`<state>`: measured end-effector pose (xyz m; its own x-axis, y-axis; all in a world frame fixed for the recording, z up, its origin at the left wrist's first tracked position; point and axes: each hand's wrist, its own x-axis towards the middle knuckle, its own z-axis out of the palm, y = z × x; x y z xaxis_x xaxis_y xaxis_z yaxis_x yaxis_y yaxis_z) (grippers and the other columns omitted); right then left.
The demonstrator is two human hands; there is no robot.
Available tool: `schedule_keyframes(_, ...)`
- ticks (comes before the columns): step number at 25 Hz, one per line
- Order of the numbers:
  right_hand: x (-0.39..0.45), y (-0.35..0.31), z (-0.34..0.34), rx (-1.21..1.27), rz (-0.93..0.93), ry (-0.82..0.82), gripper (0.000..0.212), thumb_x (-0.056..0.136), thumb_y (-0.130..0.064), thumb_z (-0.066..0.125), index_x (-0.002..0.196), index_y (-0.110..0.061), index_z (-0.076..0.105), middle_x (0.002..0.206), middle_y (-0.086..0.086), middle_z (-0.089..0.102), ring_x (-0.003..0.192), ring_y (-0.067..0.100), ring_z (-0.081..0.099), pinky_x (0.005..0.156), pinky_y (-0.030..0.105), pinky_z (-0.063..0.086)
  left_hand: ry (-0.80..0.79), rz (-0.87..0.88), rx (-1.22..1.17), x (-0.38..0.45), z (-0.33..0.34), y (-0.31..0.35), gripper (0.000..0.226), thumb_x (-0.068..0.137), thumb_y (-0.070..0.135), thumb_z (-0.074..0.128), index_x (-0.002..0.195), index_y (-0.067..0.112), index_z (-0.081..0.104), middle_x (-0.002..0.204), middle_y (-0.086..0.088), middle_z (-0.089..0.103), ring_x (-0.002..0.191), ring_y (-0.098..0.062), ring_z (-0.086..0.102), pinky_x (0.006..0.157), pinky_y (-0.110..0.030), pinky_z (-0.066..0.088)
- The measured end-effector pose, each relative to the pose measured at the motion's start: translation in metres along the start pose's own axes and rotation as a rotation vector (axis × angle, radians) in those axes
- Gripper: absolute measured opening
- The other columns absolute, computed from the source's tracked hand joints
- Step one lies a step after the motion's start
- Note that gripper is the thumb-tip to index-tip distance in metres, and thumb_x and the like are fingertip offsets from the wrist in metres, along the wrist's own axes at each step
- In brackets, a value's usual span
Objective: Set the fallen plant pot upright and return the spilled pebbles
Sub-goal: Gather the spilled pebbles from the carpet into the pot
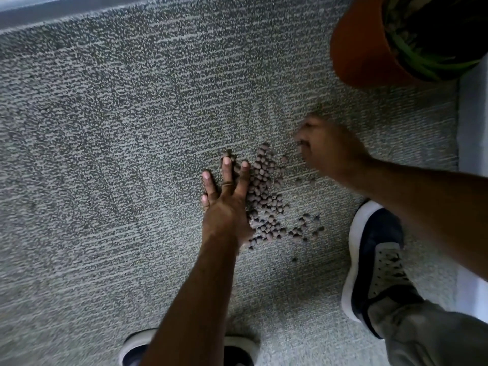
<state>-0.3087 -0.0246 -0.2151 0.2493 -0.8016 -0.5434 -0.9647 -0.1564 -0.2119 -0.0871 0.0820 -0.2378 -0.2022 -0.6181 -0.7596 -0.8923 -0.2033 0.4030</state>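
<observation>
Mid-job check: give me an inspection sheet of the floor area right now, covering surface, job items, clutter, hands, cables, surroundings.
Surface: grey carpet.
Job's things: orange pot upright at top right, green leaves inside; pebbles lie heaped on the carpet, a few strays to the right.
Clutter: nothing seen.
Hands: left hand flat, fingers straight, against the heap's left side; right hand blurred beyond the heap, grip cannot be told.
Cables: nothing seen.
Surroundings: two shoes on the carpet, pale wall at right, pale strip along the top left.
</observation>
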Motion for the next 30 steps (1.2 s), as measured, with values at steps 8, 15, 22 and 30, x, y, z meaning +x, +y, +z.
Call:
schedule_keyframes(8, 0.01, 0.01, -0.006, -0.125, 0.018, -0.08, 0.019, 0.085, -0.003, 0.061, 0.104, -0.005, 0.066, 0.107, 0.021, 0.066, 0.097, 0.04, 0.064, 0.085, 0.045, 0.054, 0.036, 0.062, -0.021, 0.0, -0.003, -0.009, 0.12, 0.079, -0.007, 0.061, 0.15, 0.049, -0.017, 0.155, 0.019, -0.039, 0.14, -0.032, -0.034, 0.111, -0.061, 0.029)
schedule_keyframes(15, 0.0, -0.037, 0.006, 0.315, -0.132, -0.009, 0.027, 0.084, -0.002, 0.066, 0.111, -0.01, 0.069, 0.093, 0.004, 0.064, 0.081, 0.018, 0.06, 0.07, 0.029, 0.05, 0.344, 0.163, 0.041, -0.018, 0.004, -0.021, 0.064, 0.103, 0.007, 0.049, 0.156, 0.032, 0.025, 0.165, 0.011, 0.012, 0.152, -0.023, 0.014, 0.103, -0.048, 0.05)
schedule_keyframes(22, -0.018, -0.069, 0.036, -0.019, -0.108, -0.021, 0.047, 0.09, -0.043, 0.064, 0.127, -0.016, 0.053, 0.134, 0.014, 0.047, 0.098, 0.027, 0.061, 0.073, 0.035, 0.055, 0.401, 0.181, -0.087, -0.039, 0.017, -0.028, 0.046, 0.096, 0.03, 0.037, 0.132, 0.019, 0.064, 0.145, -0.002, 0.055, 0.132, -0.023, 0.055, 0.087, -0.046, 0.058)
schedule_keyframes(30, -0.03, -0.055, 0.037, -0.009, -0.299, -0.119, 0.029, 0.091, -0.001, 0.06, 0.119, -0.008, 0.063, 0.13, 0.02, 0.056, 0.081, 0.016, 0.06, 0.062, 0.018, 0.039, 0.558, 0.25, 0.061, -0.042, 0.02, -0.031, 0.033, 0.085, 0.014, 0.045, 0.09, 0.006, 0.077, 0.099, -0.008, 0.075, 0.09, -0.031, 0.066, 0.05, -0.039, 0.057)
